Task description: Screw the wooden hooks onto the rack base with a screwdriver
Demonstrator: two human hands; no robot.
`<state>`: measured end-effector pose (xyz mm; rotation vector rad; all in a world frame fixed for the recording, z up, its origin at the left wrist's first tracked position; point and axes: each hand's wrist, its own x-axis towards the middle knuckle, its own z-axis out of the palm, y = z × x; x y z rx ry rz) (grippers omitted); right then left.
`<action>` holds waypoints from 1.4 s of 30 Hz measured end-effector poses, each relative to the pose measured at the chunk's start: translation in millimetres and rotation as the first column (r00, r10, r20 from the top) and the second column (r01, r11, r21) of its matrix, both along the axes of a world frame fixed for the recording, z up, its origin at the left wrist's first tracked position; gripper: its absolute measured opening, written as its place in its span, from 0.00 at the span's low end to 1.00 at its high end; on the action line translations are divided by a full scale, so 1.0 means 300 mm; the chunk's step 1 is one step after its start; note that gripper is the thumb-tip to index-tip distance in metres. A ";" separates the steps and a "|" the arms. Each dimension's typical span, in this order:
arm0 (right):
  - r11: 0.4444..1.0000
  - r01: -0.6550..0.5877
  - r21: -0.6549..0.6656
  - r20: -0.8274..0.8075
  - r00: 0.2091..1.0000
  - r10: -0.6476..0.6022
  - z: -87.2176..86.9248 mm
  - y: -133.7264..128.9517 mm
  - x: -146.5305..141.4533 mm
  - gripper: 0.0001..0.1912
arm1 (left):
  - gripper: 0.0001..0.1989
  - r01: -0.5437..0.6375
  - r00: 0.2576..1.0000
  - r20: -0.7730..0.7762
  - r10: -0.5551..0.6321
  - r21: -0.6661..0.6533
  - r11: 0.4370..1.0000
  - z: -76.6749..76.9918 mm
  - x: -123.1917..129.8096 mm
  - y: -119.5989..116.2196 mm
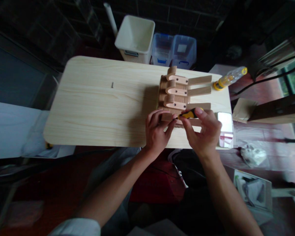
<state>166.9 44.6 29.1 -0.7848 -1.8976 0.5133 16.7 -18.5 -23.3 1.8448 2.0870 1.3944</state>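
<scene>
A yellow-and-black screwdriver (189, 114) is gripped in my right hand (201, 132), its handle lying across my fingers. My left hand (158, 132) curls over the front edge of a wooden hook assembly (174, 95), with its fingertips close to the screwdriver's tip. The fingers hide the tip and whatever they may pinch there. The assembly has several curved pale hooks and flat slats, with dark screw holes, and lies on a pale pine board (88, 111). A single small screw (112, 85) stands apart on the board, left of my hands.
A clear bottle with a yellow cap (229, 78) lies past the board's right end. A reflective phone (225, 129) sits at the right edge. Behind the board stand a white bin (134, 38) and two clear blue-trimmed boxes (173, 50). A white bag (253, 155) lies lower right.
</scene>
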 end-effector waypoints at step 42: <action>0.989 -0.150 -0.013 0.074 0.986 0.151 0.044 0.000 0.002 0.25 | 0.11 0.019 1.000 0.006 -0.020 0.047 0.999 -0.001 -0.006 0.001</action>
